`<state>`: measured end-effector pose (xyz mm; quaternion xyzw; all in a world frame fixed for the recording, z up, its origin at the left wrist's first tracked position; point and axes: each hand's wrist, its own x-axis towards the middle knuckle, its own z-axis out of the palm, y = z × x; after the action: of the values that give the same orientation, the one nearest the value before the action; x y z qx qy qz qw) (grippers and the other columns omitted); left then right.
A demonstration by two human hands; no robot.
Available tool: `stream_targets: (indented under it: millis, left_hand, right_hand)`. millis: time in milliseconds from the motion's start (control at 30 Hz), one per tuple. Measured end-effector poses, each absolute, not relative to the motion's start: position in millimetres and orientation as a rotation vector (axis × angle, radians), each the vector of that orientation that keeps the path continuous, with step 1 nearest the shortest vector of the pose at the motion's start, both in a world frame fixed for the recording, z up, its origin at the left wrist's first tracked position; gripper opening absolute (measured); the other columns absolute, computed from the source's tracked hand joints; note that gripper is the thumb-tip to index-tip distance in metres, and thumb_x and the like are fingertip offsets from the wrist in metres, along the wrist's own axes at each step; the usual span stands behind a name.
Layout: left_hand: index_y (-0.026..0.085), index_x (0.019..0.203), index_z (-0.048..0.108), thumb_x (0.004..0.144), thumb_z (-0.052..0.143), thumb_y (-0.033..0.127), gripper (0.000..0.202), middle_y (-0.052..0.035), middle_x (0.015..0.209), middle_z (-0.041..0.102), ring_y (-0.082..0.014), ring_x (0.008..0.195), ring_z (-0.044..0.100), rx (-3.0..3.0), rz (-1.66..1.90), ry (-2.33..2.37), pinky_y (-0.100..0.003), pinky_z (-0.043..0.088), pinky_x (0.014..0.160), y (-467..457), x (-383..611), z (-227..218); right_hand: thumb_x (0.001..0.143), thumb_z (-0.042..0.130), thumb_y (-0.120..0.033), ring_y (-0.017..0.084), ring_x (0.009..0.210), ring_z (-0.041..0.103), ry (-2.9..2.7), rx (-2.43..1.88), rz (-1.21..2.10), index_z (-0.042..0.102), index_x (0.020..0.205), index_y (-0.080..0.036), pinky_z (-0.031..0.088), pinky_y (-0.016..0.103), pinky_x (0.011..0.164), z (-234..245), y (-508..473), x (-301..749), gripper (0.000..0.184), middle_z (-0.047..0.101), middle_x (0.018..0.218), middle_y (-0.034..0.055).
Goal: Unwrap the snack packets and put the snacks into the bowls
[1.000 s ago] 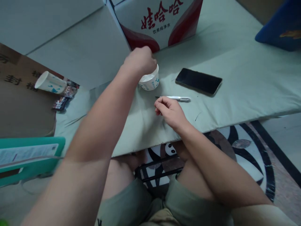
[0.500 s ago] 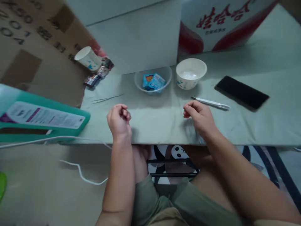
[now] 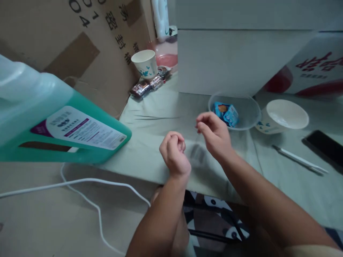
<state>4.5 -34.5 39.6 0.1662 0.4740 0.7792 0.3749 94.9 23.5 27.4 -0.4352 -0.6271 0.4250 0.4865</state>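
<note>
right now, the person's two hands are apart from each other over the pale cloth-covered surface (image 3: 148,142). the left hand (image 3: 174,151) is curled in on itself, thumb over the bent fingers, and i cannot tell whether anything is tucked inside it. the right hand (image 3: 214,134) is nearer the clear bowl (image 3: 248,112), its fingers loosely bent and the thumb close to them; whether they pinch something small, i cannot tell. the blue packets (image 3: 227,114) lie inside the clear bowl, at its left side, just beyond the right hand in this view.

just right of the clear bowl sits a white paper bowl (image 3: 288,115) with a blue print. in front of that lies a slim white tool (image 3: 298,159), with a dark phone (image 3: 325,146) just beside it. further left, beyond the hands, a paper cup (image 3: 146,64) is near some shiny wrapped packets (image 3: 150,85). a jug of green liquid (image 3: 103,123) is at the left, in front of a brown cardboard box (image 3: 107,67). a white carton (image 3: 222,60) rises behind the clear bowl, and a white cable (image 3: 99,180) loops below the jug.
</note>
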Motion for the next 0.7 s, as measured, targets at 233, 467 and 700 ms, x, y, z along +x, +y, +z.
stream_targets:
  millis: [233, 467, 700]
  left_hand:
    - [0.023, 0.053, 0.058, 0.077, 0.056, 0.024, 0.024, -0.0012, 0.049, 0.046, -0.0148, 0.049, 0.041, 0.844, 1.947, 1.383, -0.033, 0.029, 0.055, -42, -2, 22]
    - [0.023, 0.052, 0.057, 0.079, 0.053, 0.025, 0.026, -0.0022, 0.047, 0.046, -0.0155, 0.05, 0.04, 0.538, 1.94, 1.415, -0.034, 0.026, 0.053, -29, -24, 18]
    - [0.022, 0.052, 0.058, 0.077, 0.053, 0.021, 0.026, -0.0005, 0.046, 0.041, -0.0136, 0.048, 0.039, 0.473, 1.963, 1.361, -0.034, 0.023, 0.052, -20, -26, 18]
  right_hand:
    - [0.083, 0.06, -0.009, 0.03, 0.135, 0.052, -2.299, -1.139, 0.506, 0.059, 0.139, -0.026, 0.045, 0.05, 0.112, 9, 172, -59, 0.058, 0.055, 0.145, 0.0134]
    - [0.079, 0.076, -0.007, 0.047, 0.154, 0.025, -2.566, -1.198, 0.35, 0.059, 0.145, -0.029, 0.026, 0.076, 0.115, -3, 241, -111, 0.071, 0.042, 0.16, 0.0134]
    - [0.082, 0.079, -0.024, 0.047, 0.15, 0.027, -2.488, -1.037, 0.637, 0.061, 0.134, -0.01, 0.033, 0.058, 0.117, -12, 269, -127, 0.057, 0.033, 0.166, 0.0174]
